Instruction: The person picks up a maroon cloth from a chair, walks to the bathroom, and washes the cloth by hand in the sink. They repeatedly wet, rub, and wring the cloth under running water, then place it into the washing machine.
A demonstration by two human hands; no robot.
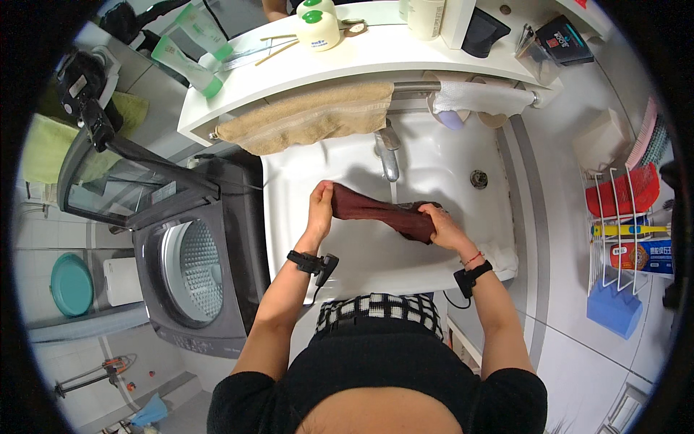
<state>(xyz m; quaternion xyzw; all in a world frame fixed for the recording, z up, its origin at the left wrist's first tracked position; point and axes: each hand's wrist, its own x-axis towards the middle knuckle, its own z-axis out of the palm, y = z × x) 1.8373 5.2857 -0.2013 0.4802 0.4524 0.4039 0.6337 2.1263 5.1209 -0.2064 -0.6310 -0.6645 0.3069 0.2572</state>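
Note:
A dark maroon cloth item [374, 209], maybe a sock, is stretched between my two hands above the white sink basin [347, 260]. My left hand [321, 209] pinches its left end between thumb and fingers. Around the bunched right end, my right hand [444, 227] has its fingers closed. A thin stream of water [394, 192] runs from the chrome faucet [388, 154] onto or just behind the cloth's middle; which of the two I cannot tell. The cloth's right end looks darker and wet.
A tan towel [309, 122] and a white towel [482, 99] hang on a rail behind the faucet. At the left stands a top-loading washing machine [200, 271], lid raised. A white shelf [368, 54] holds bottles. On the right wall, a wire rack [612, 217] holds combs. White cloth [499, 260] lies at the sink's right corner.

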